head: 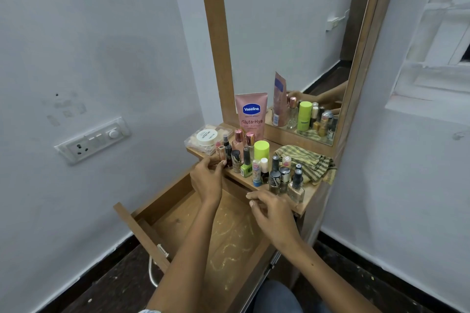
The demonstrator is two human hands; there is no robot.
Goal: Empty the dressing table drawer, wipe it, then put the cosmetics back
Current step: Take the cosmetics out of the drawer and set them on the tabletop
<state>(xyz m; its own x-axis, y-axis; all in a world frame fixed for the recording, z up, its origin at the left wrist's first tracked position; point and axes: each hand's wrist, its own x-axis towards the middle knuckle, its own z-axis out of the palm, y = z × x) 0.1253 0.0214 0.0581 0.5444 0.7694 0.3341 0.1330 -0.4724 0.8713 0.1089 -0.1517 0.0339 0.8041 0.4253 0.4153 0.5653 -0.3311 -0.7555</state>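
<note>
The wooden drawer (229, 236) is pulled out and holds nothing; pale streaks mark its floor. Above it, the dressing table shelf (304, 207) carries several cosmetics: a pink Vaseline tube (250, 114), a lime-capped bottle (261, 150), a green nail polish (246, 169) and dark-capped nail polish bottles (274, 178). My left hand (206, 180) is at the shelf's left front corner, thumb and fingers pinching the base of a rose-gold lipstick (220, 151). My right hand (272, 213) hovers at the shelf's front edge below the nail polishes, fingers relaxed and holding nothing.
A striped yellow-green cloth (305, 162) lies bunched on the shelf's right side. A clear plastic box with a white jar (207, 138) sits at the back left. The mirror (292, 33) rises behind. A wall socket panel (94, 140) is on the left wall.
</note>
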